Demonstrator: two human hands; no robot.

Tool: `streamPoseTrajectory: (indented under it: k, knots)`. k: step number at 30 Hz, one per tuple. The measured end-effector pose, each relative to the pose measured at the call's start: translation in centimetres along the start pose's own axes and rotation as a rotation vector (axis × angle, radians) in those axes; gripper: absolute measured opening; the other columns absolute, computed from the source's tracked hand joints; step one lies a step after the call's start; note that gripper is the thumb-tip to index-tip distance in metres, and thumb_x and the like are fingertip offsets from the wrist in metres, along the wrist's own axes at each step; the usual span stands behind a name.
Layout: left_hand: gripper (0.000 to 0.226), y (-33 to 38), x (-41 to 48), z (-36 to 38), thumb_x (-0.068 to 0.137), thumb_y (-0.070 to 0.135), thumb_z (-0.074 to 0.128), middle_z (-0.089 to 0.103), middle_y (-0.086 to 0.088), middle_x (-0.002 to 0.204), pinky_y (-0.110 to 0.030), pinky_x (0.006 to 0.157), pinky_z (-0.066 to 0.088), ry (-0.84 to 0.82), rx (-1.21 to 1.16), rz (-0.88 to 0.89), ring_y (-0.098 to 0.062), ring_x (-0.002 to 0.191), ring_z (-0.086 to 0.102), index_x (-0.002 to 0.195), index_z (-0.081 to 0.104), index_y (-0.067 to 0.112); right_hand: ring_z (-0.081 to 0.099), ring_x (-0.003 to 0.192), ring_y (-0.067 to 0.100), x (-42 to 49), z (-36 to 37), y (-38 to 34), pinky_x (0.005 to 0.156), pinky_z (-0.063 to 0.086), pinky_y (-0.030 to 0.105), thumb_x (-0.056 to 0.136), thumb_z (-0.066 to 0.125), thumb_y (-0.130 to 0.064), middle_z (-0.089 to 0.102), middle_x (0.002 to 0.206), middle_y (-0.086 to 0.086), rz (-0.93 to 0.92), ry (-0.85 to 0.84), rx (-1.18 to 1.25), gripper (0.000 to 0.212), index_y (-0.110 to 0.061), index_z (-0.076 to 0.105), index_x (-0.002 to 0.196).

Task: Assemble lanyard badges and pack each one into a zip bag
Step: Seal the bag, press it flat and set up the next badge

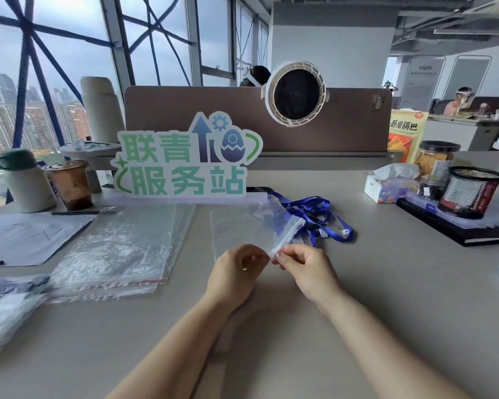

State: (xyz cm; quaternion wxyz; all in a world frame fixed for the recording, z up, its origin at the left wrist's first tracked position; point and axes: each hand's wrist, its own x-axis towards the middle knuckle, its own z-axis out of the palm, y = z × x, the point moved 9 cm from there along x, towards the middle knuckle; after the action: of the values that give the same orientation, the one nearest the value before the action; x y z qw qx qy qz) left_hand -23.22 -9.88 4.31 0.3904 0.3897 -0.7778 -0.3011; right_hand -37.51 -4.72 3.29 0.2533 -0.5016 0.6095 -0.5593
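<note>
A small clear zip bag point(280, 223) with something blue inside is lifted off the grey desk point(386, 283), tilted up and away from me. My left hand point(236, 272) and my right hand point(303, 269) both pinch its near corner at the zip edge, fingertips almost meeting. Behind the bag lies a tangle of blue lanyards point(320, 217) with clips. A flat clear badge sleeve point(236, 231) lies on the desk just beyond my left hand.
A stack of large clear zip bags point(118, 249) lies at left, with paper sheets point(26, 237) and packed bags point(9, 306) further left. A green sign point(185, 162), cups point(69, 182), a tissue box point(386, 185) and a mesh pen holder point(470, 191) ring the back.
</note>
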Motion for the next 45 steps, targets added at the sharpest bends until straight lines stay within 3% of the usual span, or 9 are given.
streamPoseTrajectory:
  k: [3, 9, 15, 21, 25, 31, 37, 42, 45]
  knots:
    - [0.014, 0.4, -0.3, 0.5, 0.085, 0.018, 0.066, 0.063, 0.008, 0.062, -0.020, 0.059, 0.044, -0.039, -0.102, -0.045, -0.006, 0.055, 0.054, 0.073, 0.065, 0.025, 0.060, 0.064, -0.002, 0.0, -0.1, 0.1, 0.067, 0.045, 0.008, 0.085, 0.064, -0.011, 0.071, 0.075, -0.004, 0.036, 0.023, 0.021, 0.008, -0.014, 0.071, 0.082]
    - [0.014, 0.4, -0.4, 0.3, 0.084, 0.019, 0.065, 0.067, 0.005, 0.065, -0.021, 0.058, 0.046, -0.004, -0.079, -0.032, -0.004, 0.055, 0.057, 0.071, 0.063, 0.023, 0.058, 0.058, -0.004, -0.4, 0.0, -0.6, 0.065, 0.046, 0.008, 0.086, 0.063, -0.006, 0.072, 0.075, 0.002, 0.004, -0.002, 0.026, 0.014, -0.015, 0.070, 0.078]
    - [0.006, 0.8, -0.6, 0.0, 0.079, 0.028, 0.073, 0.069, 0.009, 0.069, -0.010, 0.058, 0.043, -0.007, 0.014, 0.004, 0.000, 0.062, 0.060, 0.078, 0.073, 0.022, 0.060, 0.060, -0.005, -0.6, 0.0, -1.0, 0.066, 0.047, 0.010, 0.083, 0.066, -0.005, 0.068, 0.066, -0.009, -0.026, -0.014, -0.010, 0.023, -0.025, 0.067, 0.072]
    - [0.018, 0.5, -0.5, -0.1, 0.077, 0.018, 0.067, 0.065, 0.011, 0.060, -0.015, 0.056, 0.043, 0.030, -0.046, -0.066, 0.002, 0.054, 0.055, 0.063, 0.064, 0.029, 0.064, 0.072, 0.016, -0.2, 0.0, -0.5, 0.072, 0.050, 0.026, 0.085, 0.065, -0.012, 0.071, 0.073, -0.001, -0.034, 0.005, -0.118, 0.012, -0.016, 0.069, 0.074]
    - [0.015, -1.0, -0.3, -3.4, 0.078, 0.009, 0.064, 0.068, 0.002, 0.064, -0.028, 0.063, 0.051, 0.240, -0.172, -0.168, -0.015, 0.064, 0.065, 0.067, 0.067, 0.019, 0.058, 0.064, 0.012, 0.4, -3.2, 0.9, 0.060, 0.043, 0.023, 0.081, 0.067, -0.018, 0.067, 0.067, -0.006, 0.029, 0.194, -0.223, 0.014, -0.021, 0.064, 0.068]
    - [0.015, -4.2, -0.5, -8.9, 0.082, 0.014, 0.063, 0.068, 0.000, 0.067, -0.031, 0.064, 0.050, 0.505, -0.260, -0.269, -0.020, 0.068, 0.066, 0.071, 0.065, 0.023, 0.063, 0.077, 0.020, 0.7, -7.2, 2.5, 0.067, 0.045, 0.028, 0.077, 0.065, -0.015, 0.069, 0.075, -0.004, 0.141, 0.385, -0.235, 0.008, -0.021, 0.065, 0.071]
    - [0.006, -2.7, -0.4, -7.7, 0.087, 0.019, 0.064, 0.069, 0.008, 0.068, -0.030, 0.070, 0.055, 0.423, -0.160, -0.180, -0.003, 0.062, 0.066, 0.081, 0.066, 0.020, 0.063, 0.082, 0.014, 0.6, -4.2, 1.1, 0.071, 0.046, 0.023, 0.086, 0.063, -0.023, 0.070, 0.083, -0.006, 0.021, 0.227, -0.228, 0.005, -0.020, 0.066, 0.084]
    - [0.011, -3.5, 0.0, -7.6, 0.087, 0.016, 0.062, 0.068, 0.009, 0.066, -0.031, 0.069, 0.053, 0.435, -0.150, -0.196, -0.005, 0.063, 0.067, 0.079, 0.059, 0.023, 0.055, 0.108, 0.015, 0.5, -2.4, 0.5, 0.090, 0.042, 0.029, 0.090, 0.055, -0.024, 0.067, 0.111, -0.014, -0.138, 0.077, -0.781, 0.023, -0.030, 0.068, 0.108]
    - [0.012, -3.7, 0.2, -7.7, 0.088, 0.016, 0.061, 0.067, 0.012, 0.073, -0.028, 0.067, 0.047, 0.443, -0.067, -0.184, -0.009, 0.073, 0.067, 0.080, 0.057, 0.025, 0.038, 0.129, 0.013, 0.3, -0.8, 0.6, 0.103, 0.032, 0.033, 0.093, 0.049, -0.034, 0.048, 0.137, -0.021, -0.178, -0.055, -0.975, 0.026, -0.037, 0.065, 0.112]
